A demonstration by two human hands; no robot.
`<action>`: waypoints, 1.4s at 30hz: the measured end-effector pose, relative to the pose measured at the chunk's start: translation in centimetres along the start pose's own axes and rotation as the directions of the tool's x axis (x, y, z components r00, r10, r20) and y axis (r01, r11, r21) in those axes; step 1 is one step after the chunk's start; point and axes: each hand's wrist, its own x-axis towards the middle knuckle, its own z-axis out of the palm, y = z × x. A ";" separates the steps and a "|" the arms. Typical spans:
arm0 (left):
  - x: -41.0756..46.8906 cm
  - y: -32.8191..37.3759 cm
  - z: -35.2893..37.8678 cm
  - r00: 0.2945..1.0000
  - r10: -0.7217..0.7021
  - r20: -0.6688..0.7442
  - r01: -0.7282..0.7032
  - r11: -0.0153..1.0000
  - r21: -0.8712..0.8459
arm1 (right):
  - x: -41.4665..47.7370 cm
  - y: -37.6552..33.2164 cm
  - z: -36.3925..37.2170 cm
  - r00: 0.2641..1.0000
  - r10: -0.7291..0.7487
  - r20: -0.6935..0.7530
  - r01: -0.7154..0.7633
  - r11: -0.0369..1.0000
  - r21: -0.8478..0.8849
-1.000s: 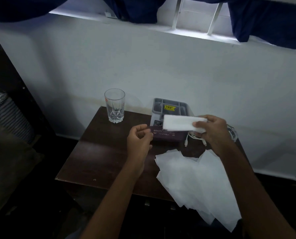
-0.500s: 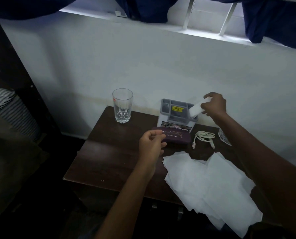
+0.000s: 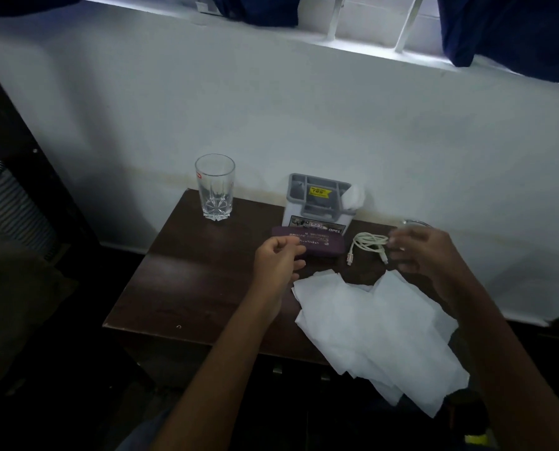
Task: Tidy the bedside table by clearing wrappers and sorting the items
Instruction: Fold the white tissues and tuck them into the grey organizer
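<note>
white wall (image 3: pixel 304 118) filling the middle of the frame. bright window ledge (image 3: pixel 353 43) across the top, pale bars (image 3: pixel 408 21) rising from it at upper right. dark blue curtains (image 3: pixel 515 30) hanging at the top edge, right and centre. dark wooden post (image 3: pixel 37 151) slanting down the left side, striped fabric (image 3: pixel 8 203) just beside it at the far left edge.

Table (image 3: pixel 187 281) left half bare; glass (image 3: pixel 214 187), organizer (image 3: pixel 317 203) block rear.
</note>
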 end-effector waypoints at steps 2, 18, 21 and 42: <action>-0.2 -0.4 0.5 1.000 -0.007 0.025 0.006 0.999 0.044 | -1.2 1.5 -1.1 0.998 0.056 0.038 -0.051 0.991 -0.124; -1.5 -6.1 8.0 0.908 0.065 0.414 -0.347 0.669 0.657 | -1.3 8.5 -3.3 0.882 0.171 0.440 0.198 0.711 -0.674; -1.4 -6.7 8.5 0.891 0.029 0.453 -0.377 0.602 0.704 | -1.3 8.8 -3.2 0.874 0.131 0.469 0.242 0.719 -0.652; -2.0 -4.8 8.9 0.954 -0.166 0.249 0.143 0.984 0.108 | -3.2 4.6 -4.3 0.974 -0.141 0.177 0.148 0.989 -0.024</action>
